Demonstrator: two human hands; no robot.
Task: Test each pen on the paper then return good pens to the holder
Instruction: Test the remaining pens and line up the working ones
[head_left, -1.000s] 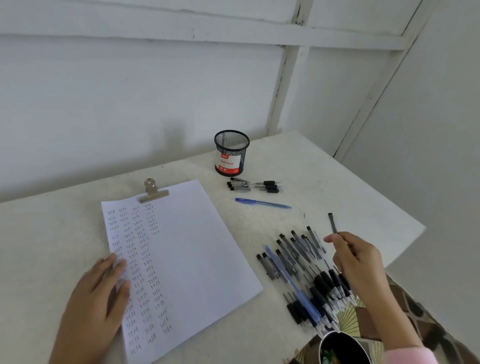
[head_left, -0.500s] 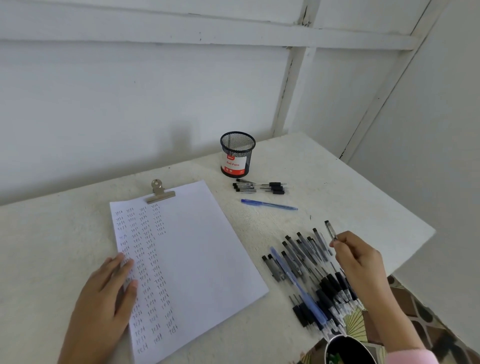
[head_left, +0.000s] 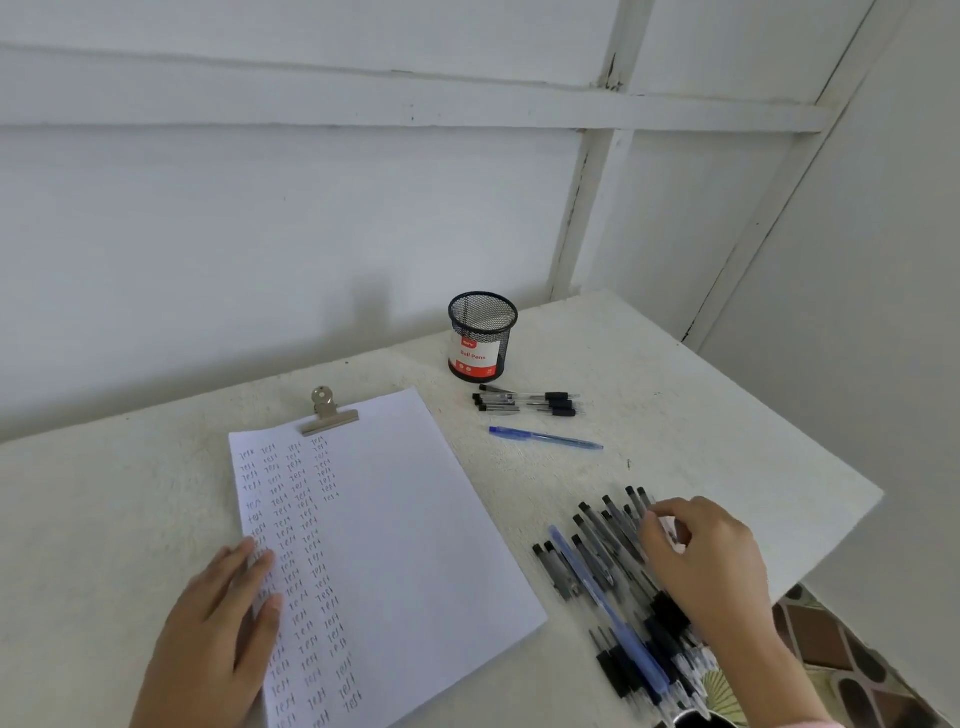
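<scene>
Left grip (head_left: 218, 623) lies flat, fingers straight & close together, on the left edge of the test paper (head_left: 405, 519), mid tabletop (head_left: 701, 415). A bulldog clip (head_left: 327, 415) sits at the paper's far edge. Right grip (head_left: 711, 561) curls over the pen pile (head_left: 602, 540) by the right edge; pinching one or not, can't tell. Mesh pen holder (head_left: 483, 338) stands upright nr the far edge. A few black pens (head_left: 524, 404) & a blue pen (head_left: 545, 438) lie just in front of it.

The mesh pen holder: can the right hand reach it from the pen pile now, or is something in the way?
Probably yes. Only low things lie between the right hand and the holder: the blue pen and a few black pens flat on the table.
</scene>
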